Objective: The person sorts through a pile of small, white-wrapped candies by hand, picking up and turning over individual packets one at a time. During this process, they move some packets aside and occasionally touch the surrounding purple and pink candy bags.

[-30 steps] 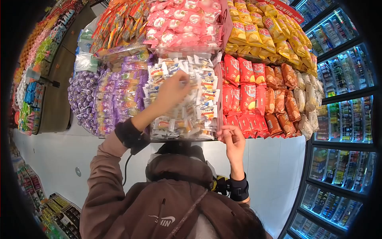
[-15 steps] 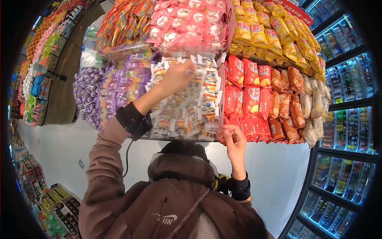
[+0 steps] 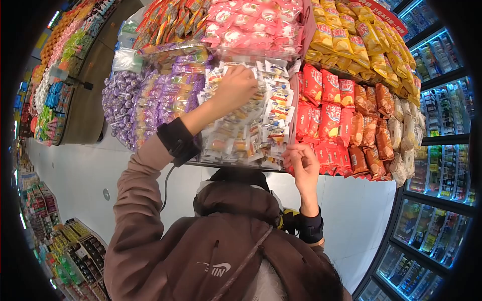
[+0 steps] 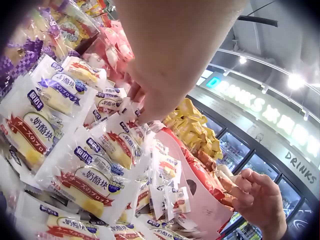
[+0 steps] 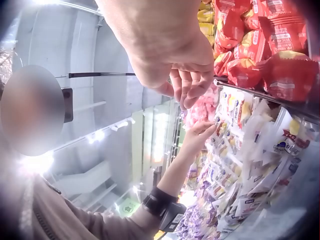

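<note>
White packets of cheese blocks [image 3: 233, 133] [image 4: 92, 182] fill a clear-walled bin. My left hand [image 3: 236, 90] is over the bin's upper part, its fingers bent down among the packets [image 5: 235, 107]; whether they grip one is hidden. In the left wrist view, the left hand [image 4: 155, 95] has its fingertips beside upright packets. The right hand [image 3: 304, 163] is at the bin's near right corner, by the pink divider [image 4: 192, 202], fingers loosely curled. In the right wrist view, that hand [image 5: 175, 65] shows bent fingers holding nothing visible.
Purple-wrapped sweets [image 3: 165, 103] lie left of the bin, red packs [image 3: 329, 120] and brown packs [image 3: 369, 128] to its right. Behind are pink packs [image 3: 251, 27] and yellow packs [image 3: 351, 40]. Lit drink fridges [image 3: 442, 168] line the right side.
The head view has shifted, so the display sits farther right. My left hand remains over the white packets, its fingers now lower among them. The right hand stays by the corner.
</note>
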The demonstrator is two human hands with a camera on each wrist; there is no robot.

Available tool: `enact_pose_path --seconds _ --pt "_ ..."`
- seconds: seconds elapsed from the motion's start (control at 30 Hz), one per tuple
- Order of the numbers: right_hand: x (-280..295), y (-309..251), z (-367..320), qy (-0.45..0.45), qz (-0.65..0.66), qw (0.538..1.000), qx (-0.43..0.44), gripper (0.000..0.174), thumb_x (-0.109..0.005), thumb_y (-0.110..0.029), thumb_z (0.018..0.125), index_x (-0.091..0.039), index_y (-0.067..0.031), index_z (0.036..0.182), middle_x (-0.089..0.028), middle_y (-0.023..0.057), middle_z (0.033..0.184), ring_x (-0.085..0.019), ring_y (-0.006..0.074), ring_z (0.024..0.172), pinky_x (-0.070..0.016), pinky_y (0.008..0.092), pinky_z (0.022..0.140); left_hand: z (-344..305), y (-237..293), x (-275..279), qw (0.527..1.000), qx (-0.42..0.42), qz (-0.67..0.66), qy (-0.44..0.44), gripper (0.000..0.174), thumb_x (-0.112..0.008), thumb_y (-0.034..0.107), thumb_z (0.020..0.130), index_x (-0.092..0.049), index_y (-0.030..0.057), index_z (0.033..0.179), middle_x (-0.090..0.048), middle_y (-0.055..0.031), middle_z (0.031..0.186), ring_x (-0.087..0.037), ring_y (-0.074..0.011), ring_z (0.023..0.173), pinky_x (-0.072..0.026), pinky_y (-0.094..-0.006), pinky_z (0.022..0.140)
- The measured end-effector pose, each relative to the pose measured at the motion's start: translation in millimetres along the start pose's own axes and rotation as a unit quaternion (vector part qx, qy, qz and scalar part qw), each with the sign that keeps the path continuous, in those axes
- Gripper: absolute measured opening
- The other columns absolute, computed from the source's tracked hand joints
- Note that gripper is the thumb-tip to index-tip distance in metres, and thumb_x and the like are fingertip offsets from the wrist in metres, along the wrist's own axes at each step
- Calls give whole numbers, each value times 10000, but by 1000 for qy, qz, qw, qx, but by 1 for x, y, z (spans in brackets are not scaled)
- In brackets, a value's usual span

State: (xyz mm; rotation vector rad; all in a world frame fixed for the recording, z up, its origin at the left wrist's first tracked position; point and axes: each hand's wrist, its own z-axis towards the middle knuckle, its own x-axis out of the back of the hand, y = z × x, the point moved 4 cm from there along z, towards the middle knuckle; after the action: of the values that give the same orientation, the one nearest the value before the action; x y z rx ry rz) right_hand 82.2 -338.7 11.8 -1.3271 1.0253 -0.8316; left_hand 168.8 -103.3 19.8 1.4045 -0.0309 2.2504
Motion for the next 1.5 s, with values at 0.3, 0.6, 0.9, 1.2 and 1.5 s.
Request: enact_pose_path --seconds 0.3,0.6,0.9,1.2,1.5 --pt "-1 -3 6 10 -22 1000 12 120 -508 -87 907 -562 -20 990 -600 22 804 -505 46 667 -394 182 592 -23 20 95 995 0 -36 89 159 -685 120 714 -586 75 829 -571 -48 859 -523 -240 858 -401 -348 757" --pt "-33 8 20 -60 -77 995 -15 122 -495 -60 898 -556 2 984 -612 46 819 -515 59 677 -418 197 630 -136 33 39 986 -38 -44 -155 300 -675 182 708 -577 67 968 -570 -55 917 -523 -238 901 -411 -349 782" --pt "-48 2 44 -102 -120 987 -23 124 -494 -57 897 -555 6 985 -610 55 838 -523 66 701 -418 205 642 -122 21 50 975 44 -134 -169 357 -665 90 708 -538 48 1038 -568 -59 997 -539 -218 923 -428 -344 806" --pt "-82 -30 65 -141 -130 981 -9 156 -507 -131 904 -565 0 964 -599 36 850 -522 69 747 -426 207 685 -93 16 69 629 307 -705 115 408 -530 -50 818 -408 15 1201 -596 -106 1051 -603 -149 902 -499 -278 771" --pt "-86 -7 62 -197 -16 975 -101 159 -618 -154 850 -580 -16 920 -576 -14 737 -518 22 635 -399 177 543 -117 21 42 634 330 -697 68 427 -555 -89 790 -394 8 1173 -459 -89 1181 -546 -176 1027 -484 -298 852"
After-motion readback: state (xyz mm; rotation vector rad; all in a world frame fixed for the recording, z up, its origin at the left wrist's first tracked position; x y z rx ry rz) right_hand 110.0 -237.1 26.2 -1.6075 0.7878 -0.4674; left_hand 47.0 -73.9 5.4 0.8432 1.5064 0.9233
